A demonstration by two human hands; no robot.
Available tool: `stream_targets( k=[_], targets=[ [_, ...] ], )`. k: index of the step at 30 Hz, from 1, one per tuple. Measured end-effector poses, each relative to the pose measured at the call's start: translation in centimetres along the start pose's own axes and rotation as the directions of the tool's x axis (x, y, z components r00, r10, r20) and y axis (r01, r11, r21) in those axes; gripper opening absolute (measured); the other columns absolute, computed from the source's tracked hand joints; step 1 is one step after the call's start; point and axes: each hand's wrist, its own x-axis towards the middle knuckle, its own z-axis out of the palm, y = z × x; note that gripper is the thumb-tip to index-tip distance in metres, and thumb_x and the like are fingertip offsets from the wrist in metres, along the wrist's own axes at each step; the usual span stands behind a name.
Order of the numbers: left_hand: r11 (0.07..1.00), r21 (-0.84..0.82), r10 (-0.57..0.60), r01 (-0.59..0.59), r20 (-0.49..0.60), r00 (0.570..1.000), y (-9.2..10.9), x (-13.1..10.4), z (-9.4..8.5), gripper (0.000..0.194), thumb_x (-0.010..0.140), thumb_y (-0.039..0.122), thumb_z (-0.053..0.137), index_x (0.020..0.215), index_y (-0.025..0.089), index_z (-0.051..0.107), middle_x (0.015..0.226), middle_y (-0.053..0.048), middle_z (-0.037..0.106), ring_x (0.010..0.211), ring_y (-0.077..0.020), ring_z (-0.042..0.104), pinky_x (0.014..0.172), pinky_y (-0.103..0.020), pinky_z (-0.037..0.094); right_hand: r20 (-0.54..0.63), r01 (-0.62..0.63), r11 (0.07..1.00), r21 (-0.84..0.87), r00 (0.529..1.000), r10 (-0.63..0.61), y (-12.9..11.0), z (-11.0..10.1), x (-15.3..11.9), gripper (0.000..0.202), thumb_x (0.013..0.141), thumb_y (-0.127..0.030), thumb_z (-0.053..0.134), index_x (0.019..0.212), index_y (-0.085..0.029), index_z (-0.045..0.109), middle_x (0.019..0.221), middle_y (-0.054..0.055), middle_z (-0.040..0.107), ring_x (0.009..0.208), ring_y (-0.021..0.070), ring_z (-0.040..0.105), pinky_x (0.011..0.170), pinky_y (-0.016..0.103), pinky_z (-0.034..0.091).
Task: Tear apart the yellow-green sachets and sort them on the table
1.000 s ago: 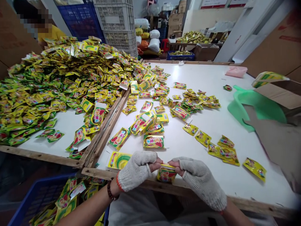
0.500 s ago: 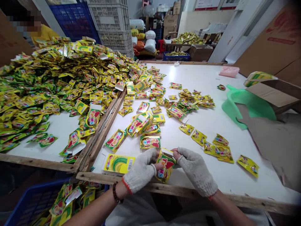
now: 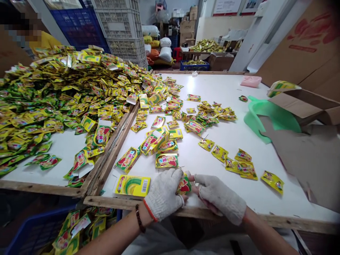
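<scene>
At the right of the frame, a flat cardboard sheet (image 3: 302, 163) lies partly over a green plastic basin (image 3: 278, 113), beside an open carton (image 3: 289, 103). A pink packet (image 3: 250, 81) rests near the far edge of the counter (image 3: 212, 82). In the upper left, a person in yellow (image 3: 45, 41) sits or stands near a blue crate (image 3: 79, 28) and stacked grey crates (image 3: 120, 26). White sacks (image 3: 165, 54) are piled at upper centre; printed posters (image 3: 226, 7) hang at upper right.
</scene>
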Motion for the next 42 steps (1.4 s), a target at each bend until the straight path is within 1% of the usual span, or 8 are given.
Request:
stream_targets(
  k=[6, 10, 13, 18, 26, 29, 34, 42],
  targets=[
    [0.992, -0.017, 0.123, -0.122, 0.050, 0.991, -0.1, 0.2, -0.1, 0.040, 0.069, 0.027, 0.058, 0.107, 0.019, 0.050, 0.104, -0.007, 0.056, 0.096, -0.0235, 0.051, 0.083, -0.037, 0.044, 0.441, -0.256, 0.895, 0.366, 0.894, 0.075, -0.1, 0.1, -1.2, 0.036, 0.077, -0.039, 0.057, 0.105, -0.017, 0.054, 0.049, -0.007, 0.048, 0.029, 0.0016, 0.032, 0.027, 0.009, 0.026],
    [0.973, -0.092, 0.219, -0.212, 0.085, 0.972, -0.2, 0.0, -0.7, 0.053, 0.066, 0.023, 0.060, 0.117, 0.017, 0.049, 0.110, -0.009, 0.055, 0.102, -0.0258, 0.050, 0.088, -0.040, 0.042, 0.509, -0.308, 0.915, 0.262, 0.849, 0.141, -1.2, 1.3, -0.6, 0.030, 0.079, -0.043, 0.054, 0.074, -0.013, 0.055, 0.043, -0.004, 0.049, 0.026, 0.0043, 0.034, 0.023, 0.012, 0.027],
    [0.948, -0.306, 0.103, -0.082, 0.053, 0.993, -0.5, -0.2, -1.4, 0.062, 0.065, 0.025, 0.064, 0.124, 0.017, 0.045, 0.120, -0.010, 0.052, 0.110, -0.0256, 0.048, 0.097, -0.040, 0.039, 0.441, -0.264, 0.933, 0.243, 0.887, 0.136, -1.8, 0.8, -0.4, 0.035, 0.082, -0.048, 0.049, 0.080, -0.013, 0.055, 0.042, -0.004, 0.049, 0.025, 0.0047, 0.034, 0.022, 0.012, 0.027],
    [0.587, -0.778, -0.135, 0.223, 0.177, 0.975, -1.1, -0.2, -2.3, 0.059, 0.069, 0.027, 0.068, 0.121, 0.018, 0.042, 0.123, -0.008, 0.051, 0.111, -0.0218, 0.050, 0.094, -0.034, 0.044, 0.434, -0.292, 0.823, 0.487, 0.899, 0.062, -0.9, -1.1, -1.3, 0.038, 0.082, -0.043, 0.053, 0.109, -0.017, 0.050, 0.051, -0.003, 0.057, 0.028, 0.0042, 0.040, 0.027, 0.010, 0.033],
    [0.128, -0.949, -0.033, 0.290, 0.288, 0.957, 0.9, -0.5, -1.1, 0.058, 0.068, 0.029, 0.071, 0.108, 0.019, 0.031, 0.097, -0.007, 0.060, 0.059, -0.0110, 0.061, 0.053, -0.023, 0.051, 0.725, -0.560, 0.589, 0.583, 0.686, -0.065, 0.5, 0.1, -1.4, 0.036, 0.070, -0.045, 0.064, 0.077, -0.010, 0.055, 0.045, 0.003, 0.058, 0.025, 0.0081, 0.043, 0.023, 0.013, 0.034],
    [0.091, -0.965, -0.065, 0.246, 0.241, 0.968, 0.9, -0.5, -1.0, 0.054, 0.068, 0.028, 0.071, 0.105, 0.018, 0.031, 0.091, -0.005, 0.061, 0.056, -0.0093, 0.059, 0.050, -0.021, 0.050, 0.648, -0.530, 0.555, 0.641, 0.761, -0.022, -0.7, 0.7, -1.5, 0.034, 0.074, -0.041, 0.062, 0.086, -0.011, 0.055, 0.047, 0.001, 0.058, 0.026, 0.0067, 0.044, 0.024, 0.011, 0.034],
    [0.112, -0.975, -0.174, 0.190, 0.169, 0.970, 0.6, -0.5, -1.3, 0.047, 0.074, 0.032, 0.066, 0.103, 0.019, 0.032, 0.095, -0.006, 0.061, 0.050, -0.0049, 0.054, 0.046, -0.019, 0.047, 0.245, -0.279, 0.620, 0.733, 0.959, 0.142, -1.8, 0.8, -2.2, 0.028, 0.084, -0.036, 0.053, 0.105, -0.017, 0.049, 0.054, -0.003, 0.058, 0.032, 0.0060, 0.049, 0.029, 0.010, 0.037],
    [0.159, -0.958, -0.168, 0.236, 0.210, 0.963, 0.8, -0.5, -1.2, 0.050, 0.072, 0.037, 0.066, 0.106, 0.018, 0.033, 0.094, -0.006, 0.060, 0.048, -0.0058, 0.053, 0.044, -0.020, 0.047, 0.229, -0.255, 0.758, 0.601, 0.963, 0.142, -1.6, 1.2, -2.7, 0.039, 0.081, -0.046, 0.054, 0.102, -0.013, 0.051, 0.051, -0.002, 0.056, 0.031, 0.0063, 0.047, 0.029, 0.011, 0.035]
  ],
)
